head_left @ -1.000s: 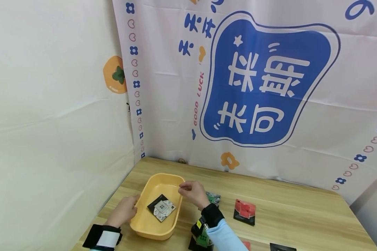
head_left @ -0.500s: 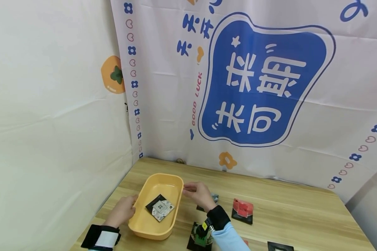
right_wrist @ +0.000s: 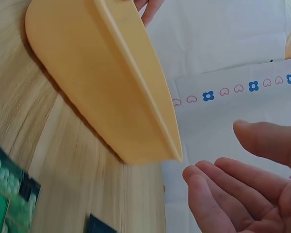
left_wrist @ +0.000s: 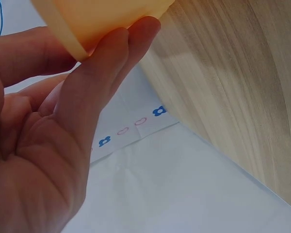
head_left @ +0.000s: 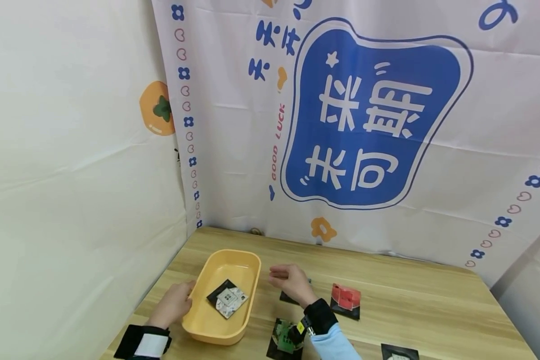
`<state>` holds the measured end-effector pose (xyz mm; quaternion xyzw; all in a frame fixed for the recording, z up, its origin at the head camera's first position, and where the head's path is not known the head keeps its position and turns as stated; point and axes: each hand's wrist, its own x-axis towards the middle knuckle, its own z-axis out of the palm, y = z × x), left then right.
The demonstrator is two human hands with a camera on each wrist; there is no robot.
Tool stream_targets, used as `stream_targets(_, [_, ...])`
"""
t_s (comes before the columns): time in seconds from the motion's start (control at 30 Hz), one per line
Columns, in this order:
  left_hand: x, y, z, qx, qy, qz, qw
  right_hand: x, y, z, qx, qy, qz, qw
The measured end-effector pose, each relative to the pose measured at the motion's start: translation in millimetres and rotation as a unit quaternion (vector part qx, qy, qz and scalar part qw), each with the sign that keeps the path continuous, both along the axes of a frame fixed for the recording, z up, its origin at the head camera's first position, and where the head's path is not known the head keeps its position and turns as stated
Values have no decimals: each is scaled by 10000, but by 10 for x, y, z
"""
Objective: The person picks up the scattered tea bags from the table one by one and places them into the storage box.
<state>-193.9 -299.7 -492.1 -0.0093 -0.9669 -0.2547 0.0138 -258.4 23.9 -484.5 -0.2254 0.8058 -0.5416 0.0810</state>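
Observation:
A yellow plastic tray (head_left: 220,332) stands at the left of the wooden table, and one black-and-white square packet (head_left: 227,298) lies inside it. My left hand (head_left: 173,302) holds the tray's left side; in the left wrist view, thumb and fingers of that hand (left_wrist: 53,131) pinch the rim of the yellow wall (left_wrist: 111,19) from both sides. My right hand (head_left: 292,282) hovers to the right of the tray, apart from it and holding nothing. In the right wrist view its thumb and fingers (right_wrist: 242,194) are spread apart beside the tray's corner.
Right of the tray lie a green-and-black packet (head_left: 285,340), a red-and-black packet (head_left: 345,300) and a dark packet (head_left: 399,352) at the lower edge. Another dark packet (head_left: 288,297) is partly hidden under my right hand. A printed cloth (head_left: 234,200) hangs behind the table.
My right hand has drawn away from the tray's right rim, moving right, and its fingers are now apart from it. The left hand keeps its hold. The head view has shifted slightly.

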Motion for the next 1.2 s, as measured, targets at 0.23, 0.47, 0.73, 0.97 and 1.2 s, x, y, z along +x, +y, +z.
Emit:
stream_targets(0.23, [3, 11, 12, 25, -89, 5, 10000, 12, 179, -30, 53, 8, -22, 10000])
stream_targets(0.47, [10, 9, 21, 60, 9, -63, 10000, 33, 376, -73, 98, -44, -60, 9999])
stream_targets(0.73, [12, 5, 13, 106, 34, -68, 9999, 69, 557, -163, 221, -28, -216, 9995])
stream_targets(0.97, [17, 4, 15, 62, 60, -51, 9999, 40, 679, -222, 375, -46, -584, 9976])
stream_targets(1.2, [23, 5, 26, 63, 47, -68, 9999, 18, 779, -265, 515, -16, -849, 9951])
